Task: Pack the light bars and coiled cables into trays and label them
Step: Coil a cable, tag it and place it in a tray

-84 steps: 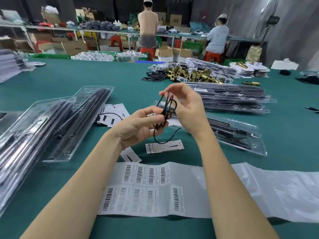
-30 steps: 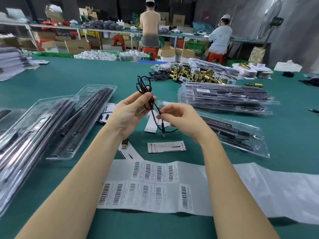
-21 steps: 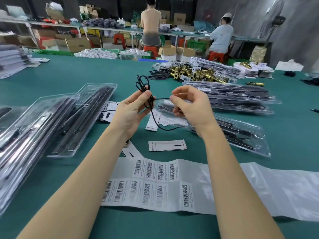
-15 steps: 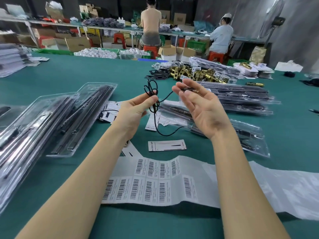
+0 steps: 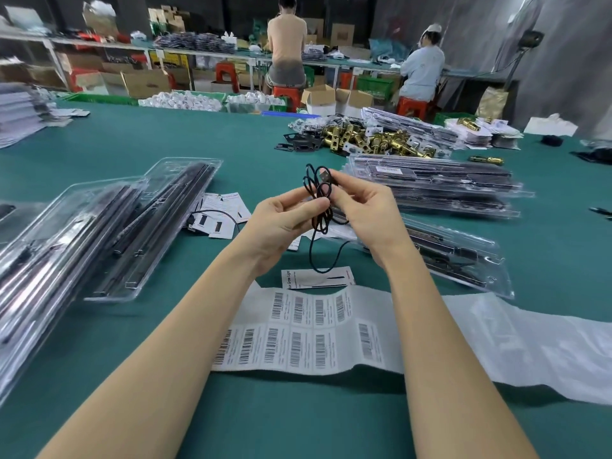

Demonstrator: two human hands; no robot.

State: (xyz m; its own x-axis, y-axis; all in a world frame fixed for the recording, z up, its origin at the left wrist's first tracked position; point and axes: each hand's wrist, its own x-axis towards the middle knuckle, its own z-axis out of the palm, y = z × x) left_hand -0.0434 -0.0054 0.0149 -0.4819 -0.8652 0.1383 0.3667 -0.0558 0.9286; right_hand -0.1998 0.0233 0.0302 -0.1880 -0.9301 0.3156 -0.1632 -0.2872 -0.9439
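Right now your left hand (image 5: 281, 220) pinches the black coiled cable (image 5: 319, 200) between thumb and fingers, while your right hand (image 5: 367, 210) closes on the same bundle from the other side, its fingertips (image 5: 334, 178) holding the plug end at the top of the loops. Both hands hover above the green table (image 5: 251, 154), and a loose tail of the cable hangs below your grip, curving down to a small printed card (image 5: 318, 278) that lies flat on the table. Nearer to you than the grip, a long sheet of barcode labels (image 5: 298, 336) stretches across the table, its right part running on as blank backing under your right forearm. Just right of the grip lies a clear plastic tray (image 5: 463, 260) with dark parts inside, and beyond it a stack of closed trays (image 5: 437, 187), the top one bearing a label. Left of the grip, more printed cards (image 5: 218, 210) are scattered with a thin black wire over them, and further left clear trays holding black light bars (image 5: 159, 223) lie angled across the table. Far beyond your hands sits a heap of brass hardware (image 5: 374, 140). At a second table in the background, two people (image 5: 286, 44) sit on red stools with their backs turned.
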